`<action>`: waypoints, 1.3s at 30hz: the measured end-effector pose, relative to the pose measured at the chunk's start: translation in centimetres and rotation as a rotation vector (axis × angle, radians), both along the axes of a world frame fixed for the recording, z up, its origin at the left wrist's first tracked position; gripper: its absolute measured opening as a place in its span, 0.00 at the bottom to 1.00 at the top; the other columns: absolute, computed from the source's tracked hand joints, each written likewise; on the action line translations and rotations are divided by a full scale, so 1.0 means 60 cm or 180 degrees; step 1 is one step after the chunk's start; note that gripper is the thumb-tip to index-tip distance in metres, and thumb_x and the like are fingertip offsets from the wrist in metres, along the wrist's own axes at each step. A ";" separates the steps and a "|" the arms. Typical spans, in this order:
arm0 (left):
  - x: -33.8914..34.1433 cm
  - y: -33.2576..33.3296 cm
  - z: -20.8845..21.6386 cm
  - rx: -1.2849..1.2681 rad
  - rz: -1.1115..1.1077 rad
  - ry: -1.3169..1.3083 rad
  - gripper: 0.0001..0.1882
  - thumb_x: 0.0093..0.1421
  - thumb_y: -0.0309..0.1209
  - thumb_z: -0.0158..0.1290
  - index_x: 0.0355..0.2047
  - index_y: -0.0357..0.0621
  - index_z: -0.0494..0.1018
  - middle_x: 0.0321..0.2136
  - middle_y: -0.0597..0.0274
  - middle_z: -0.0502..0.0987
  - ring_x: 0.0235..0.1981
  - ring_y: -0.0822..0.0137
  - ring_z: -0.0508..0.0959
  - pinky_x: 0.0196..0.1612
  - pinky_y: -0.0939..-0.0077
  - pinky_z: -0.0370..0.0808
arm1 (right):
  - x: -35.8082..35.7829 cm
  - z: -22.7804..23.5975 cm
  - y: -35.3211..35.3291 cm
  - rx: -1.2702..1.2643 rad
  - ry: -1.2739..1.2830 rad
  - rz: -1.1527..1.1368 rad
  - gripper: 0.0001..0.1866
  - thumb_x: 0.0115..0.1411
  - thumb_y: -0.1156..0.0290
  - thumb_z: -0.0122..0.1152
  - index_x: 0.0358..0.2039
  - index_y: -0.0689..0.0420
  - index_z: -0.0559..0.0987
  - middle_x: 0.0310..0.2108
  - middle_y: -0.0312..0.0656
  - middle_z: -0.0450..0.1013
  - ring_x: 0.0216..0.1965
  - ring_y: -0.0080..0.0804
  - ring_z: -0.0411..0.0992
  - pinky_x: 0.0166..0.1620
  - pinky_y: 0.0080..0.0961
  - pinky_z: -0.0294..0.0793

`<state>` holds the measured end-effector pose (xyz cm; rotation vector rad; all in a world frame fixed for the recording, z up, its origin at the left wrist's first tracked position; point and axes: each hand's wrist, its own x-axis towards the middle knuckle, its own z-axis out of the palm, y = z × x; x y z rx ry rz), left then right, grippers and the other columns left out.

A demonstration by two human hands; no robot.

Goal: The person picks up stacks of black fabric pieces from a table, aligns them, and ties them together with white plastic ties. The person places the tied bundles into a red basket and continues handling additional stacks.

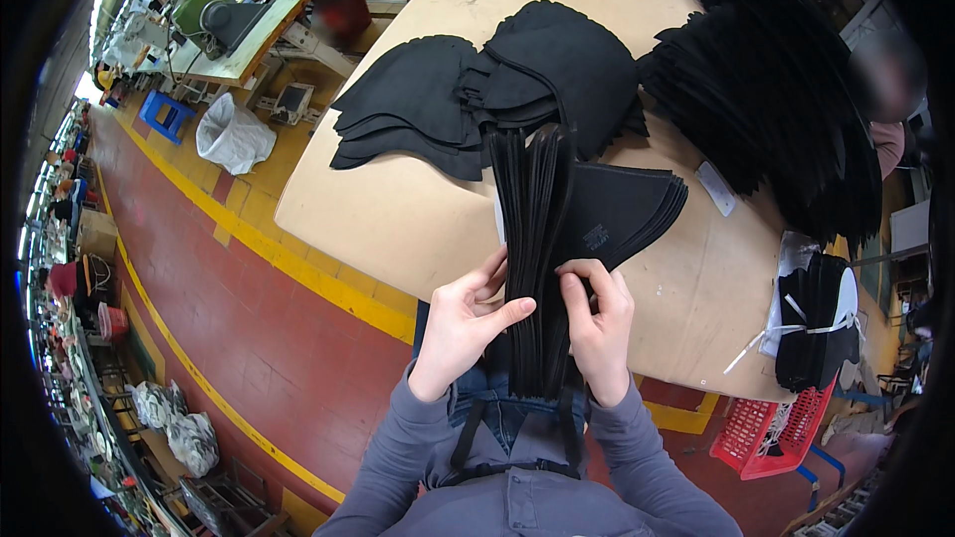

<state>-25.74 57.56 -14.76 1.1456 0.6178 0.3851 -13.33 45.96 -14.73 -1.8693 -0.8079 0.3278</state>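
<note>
Between my two hands stands a thick stack of black cut fabric pieces [532, 229], held on edge at the near side of the table, its lower end hanging past the edge. My left hand [468, 313] grips it from the left, with the thumb across the layered edges. On the other side my right hand [597, 313] pinches the stack's right edge between thumb and fingers. Just right of it lies a fanned black stack [627, 209] with small pale print. Beyond are two overlapping piles of rounded black pieces, one at the left [408, 104] and one at the right [562, 65].
A large heap of black pieces [756, 89] covers the table's right side, near a white tag [714, 189]. A tied black bundle [816, 323] sits at the right corner, above a red basket [771, 433]. Leftward are a sewing machine [214, 20], blue stool [166, 116] and white sack [234, 134].
</note>
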 end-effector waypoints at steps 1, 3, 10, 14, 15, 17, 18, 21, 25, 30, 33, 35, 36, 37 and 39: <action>-0.001 0.000 0.000 -0.0007 -0.0006 0.0011 0.34 0.57 0.21 0.61 0.61 0.23 0.59 0.55 0.44 0.71 0.49 0.71 0.74 0.53 0.76 0.74 | -0.001 0.006 0.000 -0.0029 -0.0046 0.0025 0.08 0.54 0.75 0.64 0.36 0.60 0.79 0.30 0.43 0.72 0.26 0.30 0.67 0.28 0.27 0.65; -0.003 -0.001 -0.008 0.0015 -0.0017 -0.0006 0.34 0.57 0.21 0.61 0.61 0.23 0.60 0.55 0.45 0.71 0.49 0.71 0.74 0.52 0.77 0.74 | -0.004 0.012 0.004 -0.0013 -0.0175 -0.0014 0.07 0.53 0.74 0.65 0.33 0.59 0.78 0.27 0.37 0.72 0.28 0.26 0.66 0.30 0.25 0.64; -0.001 0.001 -0.007 0.0033 -0.0025 -0.0037 0.34 0.57 0.22 0.62 0.61 0.24 0.60 0.55 0.46 0.71 0.49 0.72 0.74 0.52 0.78 0.74 | -0.014 0.002 0.007 0.0388 0.0285 -0.0454 0.04 0.55 0.79 0.61 0.33 0.59 0.77 0.27 0.43 0.72 0.25 0.31 0.66 0.28 0.30 0.67; -0.003 -0.001 -0.007 0.0026 -0.0032 0.0054 0.34 0.57 0.22 0.61 0.61 0.24 0.60 0.55 0.47 0.71 0.49 0.71 0.74 0.52 0.78 0.74 | -0.006 0.007 0.007 0.0047 -0.0156 -0.0055 0.07 0.53 0.72 0.65 0.31 0.59 0.77 0.27 0.40 0.74 0.30 0.34 0.67 0.35 0.28 0.66; -0.003 -0.001 -0.007 0.0011 -0.0031 0.0031 0.33 0.57 0.22 0.61 0.61 0.24 0.61 0.56 0.47 0.71 0.49 0.71 0.74 0.52 0.78 0.74 | -0.008 0.014 0.005 -0.0022 -0.0138 -0.0036 0.08 0.52 0.71 0.66 0.31 0.59 0.77 0.28 0.40 0.74 0.31 0.34 0.67 0.35 0.28 0.66; -0.003 -0.001 -0.008 -0.0019 -0.0028 0.0015 0.33 0.57 0.21 0.61 0.61 0.24 0.61 0.56 0.47 0.70 0.49 0.70 0.74 0.52 0.78 0.74 | -0.009 0.017 0.005 -0.0082 -0.0154 -0.0023 0.11 0.50 0.69 0.69 0.30 0.60 0.77 0.28 0.40 0.74 0.30 0.34 0.67 0.35 0.28 0.66; -0.004 -0.001 -0.008 -0.0035 -0.0025 0.0022 0.33 0.58 0.21 0.60 0.61 0.24 0.61 0.56 0.47 0.70 0.49 0.70 0.75 0.52 0.78 0.74 | -0.009 0.016 0.006 -0.0073 -0.0189 -0.0028 0.12 0.49 0.68 0.69 0.30 0.60 0.77 0.28 0.40 0.74 0.30 0.34 0.67 0.35 0.29 0.66; -0.004 -0.002 -0.003 -0.0111 -0.0005 0.0010 0.32 0.58 0.21 0.60 0.61 0.23 0.60 0.55 0.47 0.71 0.48 0.71 0.74 0.52 0.79 0.73 | -0.006 0.009 0.006 -0.0021 -0.0413 0.0012 0.12 0.48 0.68 0.72 0.30 0.58 0.78 0.27 0.39 0.74 0.28 0.33 0.66 0.29 0.28 0.66; -0.007 0.000 -0.004 -0.0048 -0.0066 0.0162 0.33 0.58 0.20 0.59 0.61 0.22 0.59 0.53 0.49 0.72 0.49 0.72 0.73 0.51 0.80 0.73 | -0.008 0.009 0.007 0.0004 -0.0526 0.0054 0.12 0.48 0.69 0.71 0.30 0.58 0.78 0.28 0.40 0.74 0.26 0.32 0.66 0.26 0.28 0.66; -0.007 0.004 0.001 0.0018 -0.0117 0.0307 0.33 0.58 0.20 0.59 0.61 0.23 0.59 0.52 0.50 0.73 0.49 0.73 0.73 0.50 0.81 0.73 | -0.018 0.001 0.003 0.0267 0.0357 -0.0403 0.05 0.53 0.76 0.64 0.31 0.58 0.78 0.32 0.44 0.73 0.26 0.34 0.68 0.28 0.31 0.69; -0.004 0.004 0.000 -0.0112 -0.0112 0.0102 0.32 0.59 0.20 0.59 0.61 0.23 0.59 0.54 0.50 0.71 0.50 0.72 0.73 0.50 0.80 0.74 | -0.009 0.001 0.001 0.0103 -0.0332 -0.0066 0.04 0.54 0.79 0.61 0.31 0.58 0.78 0.32 0.46 0.72 0.26 0.37 0.71 0.29 0.30 0.71; -0.005 0.004 -0.001 -0.0182 -0.0142 0.0020 0.32 0.59 0.20 0.59 0.61 0.23 0.59 0.56 0.49 0.70 0.51 0.71 0.73 0.51 0.80 0.74 | -0.005 -0.002 0.005 0.0133 -0.0684 0.0049 0.05 0.53 0.77 0.64 0.32 0.57 0.80 0.30 0.46 0.72 0.28 0.38 0.73 0.30 0.29 0.72; -0.005 0.005 0.000 -0.0204 -0.0165 0.0033 0.32 0.59 0.19 0.59 0.61 0.23 0.59 0.57 0.49 0.69 0.51 0.70 0.73 0.51 0.79 0.74 | -0.006 0.001 0.005 0.0091 -0.0633 0.0050 0.05 0.53 0.75 0.66 0.32 0.57 0.80 0.30 0.46 0.72 0.28 0.39 0.74 0.31 0.29 0.73; -0.005 0.005 0.001 -0.0227 -0.0187 0.0047 0.32 0.59 0.19 0.59 0.61 0.23 0.59 0.57 0.48 0.68 0.52 0.69 0.73 0.51 0.79 0.75 | -0.007 0.006 0.004 0.0048 -0.0582 0.0051 0.06 0.52 0.74 0.67 0.31 0.57 0.81 0.30 0.46 0.72 0.29 0.39 0.74 0.31 0.30 0.73; -0.006 0.005 -0.003 -0.0171 -0.0177 0.0024 0.32 0.59 0.20 0.59 0.61 0.23 0.59 0.58 0.48 0.67 0.52 0.69 0.73 0.51 0.79 0.75 | -0.009 0.009 0.004 0.0011 -0.0527 0.0045 0.07 0.51 0.72 0.70 0.31 0.57 0.81 0.30 0.46 0.72 0.29 0.39 0.74 0.31 0.30 0.73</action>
